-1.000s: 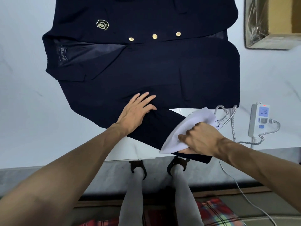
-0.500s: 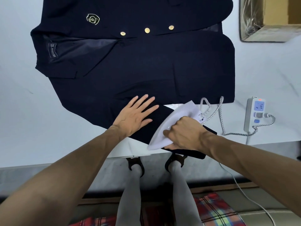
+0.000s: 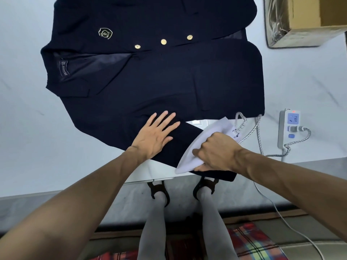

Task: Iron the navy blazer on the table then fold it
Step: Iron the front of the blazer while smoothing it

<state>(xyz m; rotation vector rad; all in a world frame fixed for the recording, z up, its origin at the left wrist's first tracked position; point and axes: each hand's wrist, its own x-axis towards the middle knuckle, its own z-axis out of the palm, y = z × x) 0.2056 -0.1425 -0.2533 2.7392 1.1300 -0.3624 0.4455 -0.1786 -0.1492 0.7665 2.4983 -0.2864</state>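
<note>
The navy blazer (image 3: 169, 77) lies spread on the white table (image 3: 28, 132), collar to the left, with three gold buttons and a crest badge showing. One sleeve runs toward the table's near edge. My left hand (image 3: 155, 136) presses flat on that sleeve, fingers straight and spread. My right hand (image 3: 216, 152) grips the handle of a white iron (image 3: 189, 160), which rests on the sleeve's cuff end near the table edge, tip pointing toward me.
A white power strip (image 3: 288, 128) lies right of the blazer, with the iron's braided cord (image 3: 257, 132) looping to it. An open cardboard box (image 3: 304, 21) stands at the back right. Below the table edge are my legs and a plaid rug.
The iron has slid along the sleeve toward the cuff and the near table edge. My left hand has stayed flat on the sleeve, fingers spreading slightly.
</note>
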